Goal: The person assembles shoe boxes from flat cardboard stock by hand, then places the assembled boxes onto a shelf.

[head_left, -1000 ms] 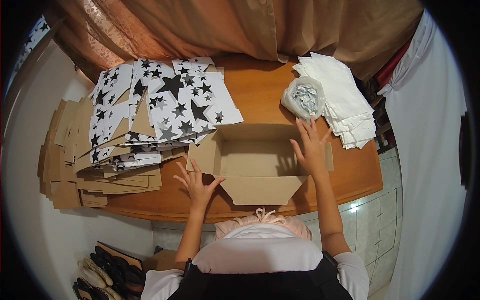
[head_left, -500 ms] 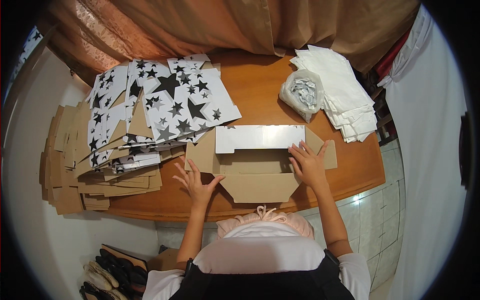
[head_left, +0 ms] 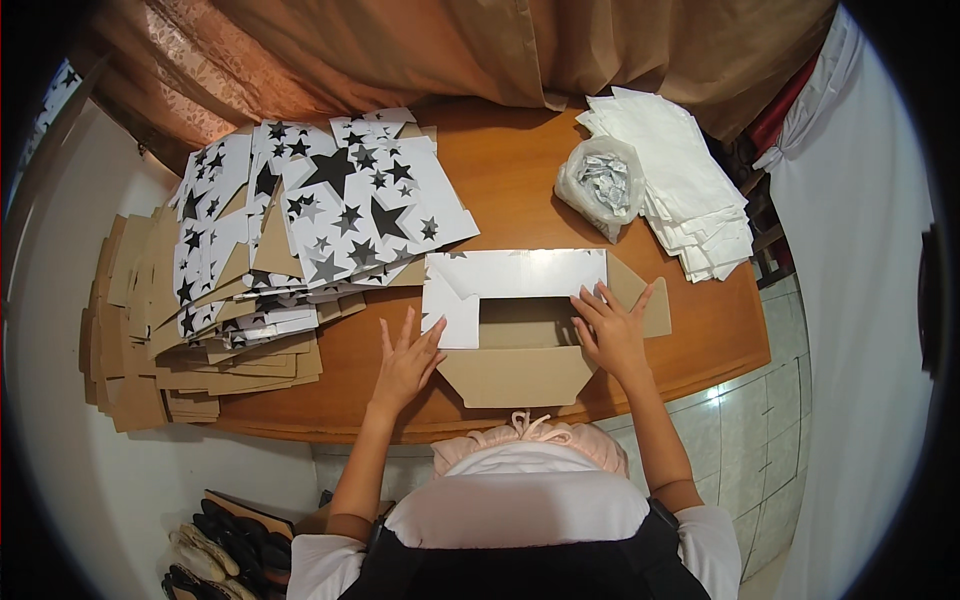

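In front of me on the table lies a cardboard box (head_left: 517, 378), brown inside, its near flap spread toward me. The far flap (head_left: 540, 273) is folded inward with its white face up. Also turned in, the left flap (head_left: 452, 322) shows white over the left part of the opening. My left hand (head_left: 405, 362) rests its fingertips at that flap's outer edge, fingers spread. At the right edge of the opening lies my right hand (head_left: 616, 335), fingers apart, beside the right flap (head_left: 653, 305), which still sticks outward with its brown side up.
Flat star-printed cardboard pieces (head_left: 345, 215) are piled at the left, with plain brown cardboard (head_left: 130, 330) beside and under them. A clear plastic bag (head_left: 602, 185) of small silvery packets stands at the back right, next to stacked white sheets (head_left: 690, 180). The wooden table (head_left: 510, 150) has a curved near edge.
The left flap has swung inward over the opening, and my left hand has come right and up with it. My right hand has stayed nearly in place.
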